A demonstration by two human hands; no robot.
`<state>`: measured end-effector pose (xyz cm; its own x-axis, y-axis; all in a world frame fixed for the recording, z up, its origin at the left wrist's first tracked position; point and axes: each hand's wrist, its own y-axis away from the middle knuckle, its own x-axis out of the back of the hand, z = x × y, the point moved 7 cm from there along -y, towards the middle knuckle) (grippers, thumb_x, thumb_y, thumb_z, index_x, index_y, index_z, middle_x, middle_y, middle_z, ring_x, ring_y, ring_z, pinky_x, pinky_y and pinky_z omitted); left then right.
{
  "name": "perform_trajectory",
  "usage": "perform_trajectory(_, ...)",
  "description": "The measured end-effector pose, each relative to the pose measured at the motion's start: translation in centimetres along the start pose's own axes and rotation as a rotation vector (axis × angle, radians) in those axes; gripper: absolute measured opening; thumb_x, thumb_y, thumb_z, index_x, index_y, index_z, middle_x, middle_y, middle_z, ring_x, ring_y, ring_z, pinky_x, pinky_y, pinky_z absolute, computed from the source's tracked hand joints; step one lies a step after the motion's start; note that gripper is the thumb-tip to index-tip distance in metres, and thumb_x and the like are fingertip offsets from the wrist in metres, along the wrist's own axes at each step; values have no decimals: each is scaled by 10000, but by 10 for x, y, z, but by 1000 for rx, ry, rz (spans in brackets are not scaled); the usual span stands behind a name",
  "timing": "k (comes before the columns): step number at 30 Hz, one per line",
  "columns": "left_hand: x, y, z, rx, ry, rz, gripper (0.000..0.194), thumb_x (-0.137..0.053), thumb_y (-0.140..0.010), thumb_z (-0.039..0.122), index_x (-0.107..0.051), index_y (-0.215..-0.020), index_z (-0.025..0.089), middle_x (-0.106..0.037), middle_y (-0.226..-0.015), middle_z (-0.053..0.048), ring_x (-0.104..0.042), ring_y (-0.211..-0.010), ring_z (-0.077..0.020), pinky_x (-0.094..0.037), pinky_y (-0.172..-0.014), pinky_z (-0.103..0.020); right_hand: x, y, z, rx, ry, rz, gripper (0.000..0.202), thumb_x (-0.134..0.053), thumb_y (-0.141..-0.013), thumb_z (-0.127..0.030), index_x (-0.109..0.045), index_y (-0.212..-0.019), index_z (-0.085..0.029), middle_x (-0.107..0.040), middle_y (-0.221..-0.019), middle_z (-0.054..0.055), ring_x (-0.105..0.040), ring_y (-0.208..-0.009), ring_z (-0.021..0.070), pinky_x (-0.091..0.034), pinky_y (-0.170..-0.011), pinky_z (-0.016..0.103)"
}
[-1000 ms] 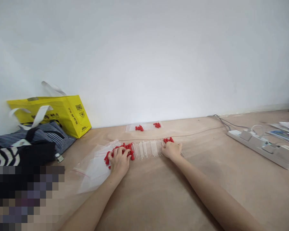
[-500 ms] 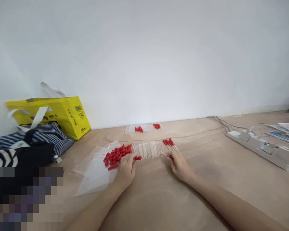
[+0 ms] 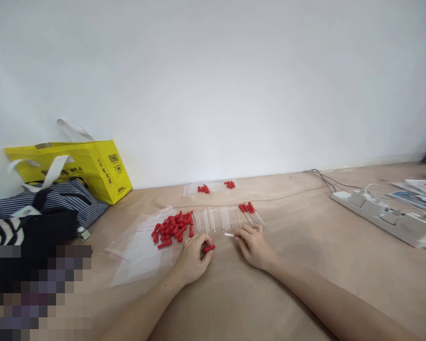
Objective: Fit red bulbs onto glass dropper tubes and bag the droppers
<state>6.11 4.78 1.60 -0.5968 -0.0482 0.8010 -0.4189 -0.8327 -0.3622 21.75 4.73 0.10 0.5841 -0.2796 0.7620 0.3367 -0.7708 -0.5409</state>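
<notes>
Within both hands [image 3: 194, 260] [image 3: 254, 248]: rounded red bulb [image 3: 209, 248], clear tube [image 3: 229, 235]

A plain white wall [image 3: 213, 90] rose behind everything, brightest around its middle and fading to grey toward the sides in soft, diffuse light. Against its foot lay a light-brown, wood-grained bench [image 3: 298, 227], a rough, whitish seam showing along the join at right.

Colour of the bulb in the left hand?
Red bulb, best seen in the head view.
</notes>
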Motion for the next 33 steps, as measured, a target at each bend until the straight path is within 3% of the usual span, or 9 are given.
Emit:
perform_trajectory(5, -1, -1, -9, 13, -64, 23, 153, -526, -726, 194, -578, -870, 195, -588, -869, -46, -538, -842, -207, -414, -759, -367, 0, 0, -2, 19, -8, -28, 164, -391, -846, -156, -549, -819, -191, -609, -787, 14, -527, -781, 136, -238, -787, 327)
perform_trajectory(9, -5, -2, -15, 67, -67, 2, 146, -459, -791, 197, -605, -807, 200, -599, -825, -34, -554, -809, -187, -418, -725, -329, 0, 0, -5, 32, -4, -23, 173, -386, -854, -162, -551, -807, -189, -610, -781, 11, -532, -769, 128, -236, -793, 327)
perform_trajectory(19, -5, 2, -5, 43, -123, 45, 133, -397, -839, 217, -529, -818, 217, -639, -848, 13, -558, -833, -177, -316, -820, -387, -5, 0, -21, 71, -17, -25, 182, -386, -838, -151, -562, -814, -189, -600, -749, 0, -527, -714, 117, -202, -828, 350)
perform_trajectory(33, 1, 1, 0, 41, -75, 140, 154, -452, -804, 266, -594, -769, 219, -675, -781, -2, -579, -768, -189, -347, -777, -382, -6, 4, -37, 143, -21, 1, 221, -348, -854, -138, -564, -830, -178, -584, -708, 9, -499, -662, 115, -235, -739, 296)
